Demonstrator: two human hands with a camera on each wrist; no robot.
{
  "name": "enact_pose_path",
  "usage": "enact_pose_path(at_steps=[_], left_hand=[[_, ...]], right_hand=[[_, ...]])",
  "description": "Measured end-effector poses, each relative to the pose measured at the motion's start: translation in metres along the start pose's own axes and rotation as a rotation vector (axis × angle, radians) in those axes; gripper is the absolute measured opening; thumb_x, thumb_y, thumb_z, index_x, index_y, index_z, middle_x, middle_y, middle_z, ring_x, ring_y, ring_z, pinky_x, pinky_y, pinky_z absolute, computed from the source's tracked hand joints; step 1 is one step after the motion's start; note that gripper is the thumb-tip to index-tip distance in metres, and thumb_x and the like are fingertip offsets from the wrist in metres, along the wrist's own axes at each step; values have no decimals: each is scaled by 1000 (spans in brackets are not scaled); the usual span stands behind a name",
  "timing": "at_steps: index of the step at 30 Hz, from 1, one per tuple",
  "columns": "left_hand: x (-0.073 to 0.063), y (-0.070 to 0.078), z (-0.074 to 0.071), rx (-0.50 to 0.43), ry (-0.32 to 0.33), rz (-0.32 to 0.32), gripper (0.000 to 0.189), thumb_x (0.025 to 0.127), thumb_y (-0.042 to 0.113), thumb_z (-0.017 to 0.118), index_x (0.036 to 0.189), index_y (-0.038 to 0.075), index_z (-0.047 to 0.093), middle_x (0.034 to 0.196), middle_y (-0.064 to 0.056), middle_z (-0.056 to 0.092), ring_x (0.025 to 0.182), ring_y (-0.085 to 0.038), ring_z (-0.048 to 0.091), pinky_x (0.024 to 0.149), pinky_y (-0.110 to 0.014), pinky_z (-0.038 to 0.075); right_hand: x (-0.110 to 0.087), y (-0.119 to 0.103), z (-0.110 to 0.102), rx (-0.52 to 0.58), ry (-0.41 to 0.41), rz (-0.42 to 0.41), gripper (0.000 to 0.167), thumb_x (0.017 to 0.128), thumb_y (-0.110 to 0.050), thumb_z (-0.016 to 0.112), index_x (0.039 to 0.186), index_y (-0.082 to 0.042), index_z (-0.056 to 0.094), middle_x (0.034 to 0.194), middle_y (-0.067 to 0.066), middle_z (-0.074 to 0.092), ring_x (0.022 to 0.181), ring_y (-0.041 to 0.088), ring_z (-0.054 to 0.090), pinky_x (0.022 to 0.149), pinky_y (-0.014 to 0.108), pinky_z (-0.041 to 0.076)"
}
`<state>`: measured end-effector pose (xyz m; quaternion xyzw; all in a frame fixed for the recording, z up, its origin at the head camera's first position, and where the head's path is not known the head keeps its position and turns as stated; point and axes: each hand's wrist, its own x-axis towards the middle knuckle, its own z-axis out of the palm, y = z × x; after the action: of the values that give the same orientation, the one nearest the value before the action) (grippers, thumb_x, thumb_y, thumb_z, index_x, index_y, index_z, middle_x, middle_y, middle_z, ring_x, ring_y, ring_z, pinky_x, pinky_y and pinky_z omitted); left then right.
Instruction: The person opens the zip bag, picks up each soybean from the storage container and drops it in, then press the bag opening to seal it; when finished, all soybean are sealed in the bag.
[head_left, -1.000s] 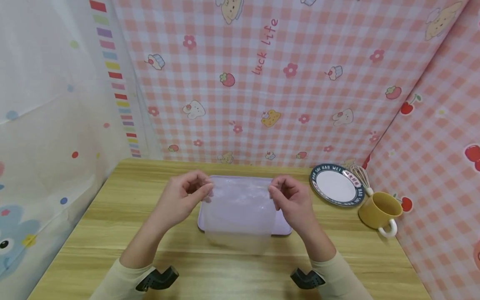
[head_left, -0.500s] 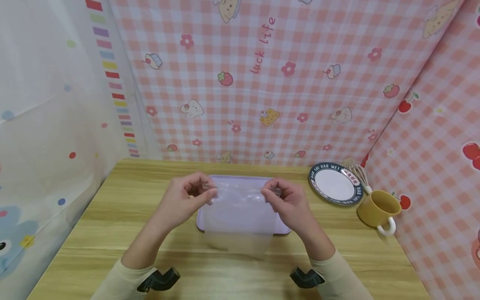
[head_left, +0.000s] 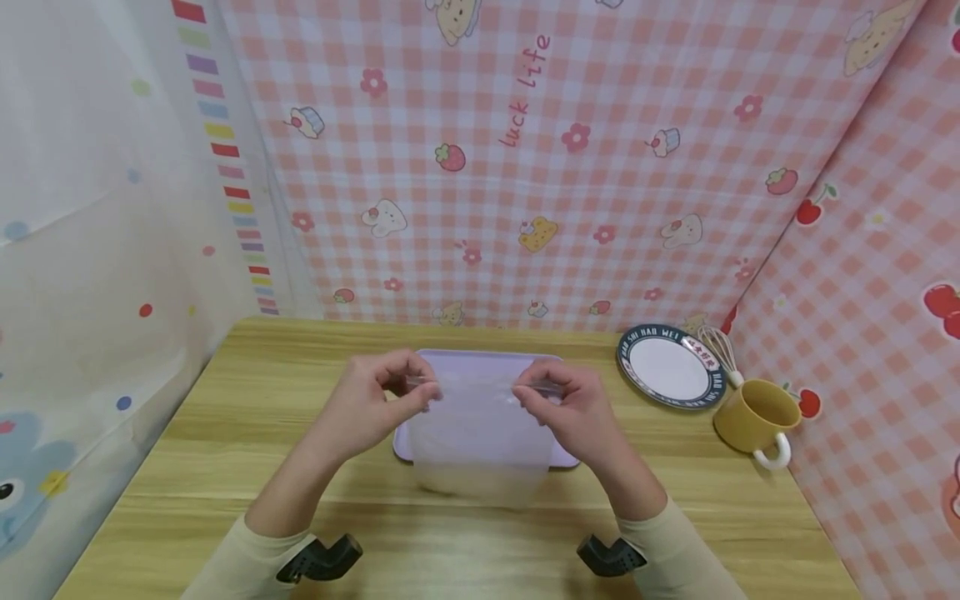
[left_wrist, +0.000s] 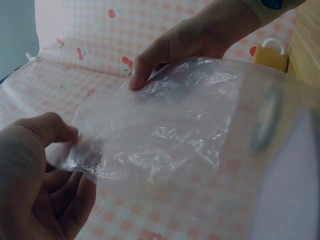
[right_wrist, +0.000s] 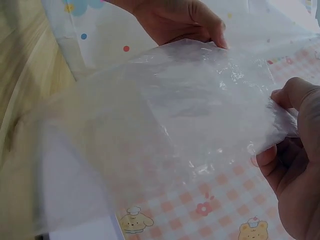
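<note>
A translucent plastic bag (head_left: 480, 442) hangs from both hands above the lilac tray (head_left: 564, 454), its lower part reaching past the tray's near edge. My left hand (head_left: 378, 400) pinches one upper corner between thumb and fingers. At the other upper corner, my right hand (head_left: 566, 404) does the same. Shiny creases run over the bag (left_wrist: 165, 125) near its upper edge in the left wrist view. Seen from the right wrist, the bag (right_wrist: 200, 105) stretches between the two hands, and the tray shows faintly through it.
Right of the tray lies a white plate (head_left: 671, 367) with a dark lettered rim. A whisk (head_left: 723, 354) lies beside it, and a yellow mug (head_left: 757, 415) with a white handle stands nearer. Checked cloth covers the back and right walls.
Both hands have come a little closer together and slightly lower, each still pinching the bag. The bag's upper edge has gone slacker between them. The tray stays in place.
</note>
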<state>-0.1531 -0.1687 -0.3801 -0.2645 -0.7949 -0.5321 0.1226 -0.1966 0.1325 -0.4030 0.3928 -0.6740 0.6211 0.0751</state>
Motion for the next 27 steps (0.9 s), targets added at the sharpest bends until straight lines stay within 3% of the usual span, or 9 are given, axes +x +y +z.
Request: enact_pose_path(at_steps=[5, 13, 20, 27], left_hand=[[2, 0, 5, -10, -14, -5, 6, 101, 10, 83, 99, 16, 83, 86, 5, 77, 73, -14, 71, 62, -29, 56], [2, 1, 12, 15, -19, 19, 11, 102, 11, 82, 95, 19, 82, 83, 9, 75, 70, -13, 70, 56, -31, 53], [5, 3, 16, -17, -56, -11, 9, 99, 9, 85, 97, 18, 84, 93, 9, 80, 82, -13, 78, 67, -30, 62], [7, 5, 19, -3, -53, -8, 12, 98, 6, 85, 93, 17, 86, 89, 9, 80, 83, -12, 79, 75, -31, 65]], right_hand=[[0, -1, 1, -25, -22, -11, 18, 101, 12, 71, 97, -4, 77, 83, 8, 68, 63, 13, 58, 58, 28, 55], [2, -3, 3, -34, -41, 7, 17, 100, 10, 75, 103, -6, 80, 93, 10, 72, 76, 17, 63, 61, 28, 55], [3, -6, 5, -86, -31, -28, 22, 98, 13, 74, 96, -8, 78, 88, 6, 71, 77, 18, 61, 65, 27, 53], [6, -7, 8, -104, -57, -14, 17, 98, 8, 79, 99, -9, 82, 94, 7, 76, 82, 17, 67, 70, 27, 58]])
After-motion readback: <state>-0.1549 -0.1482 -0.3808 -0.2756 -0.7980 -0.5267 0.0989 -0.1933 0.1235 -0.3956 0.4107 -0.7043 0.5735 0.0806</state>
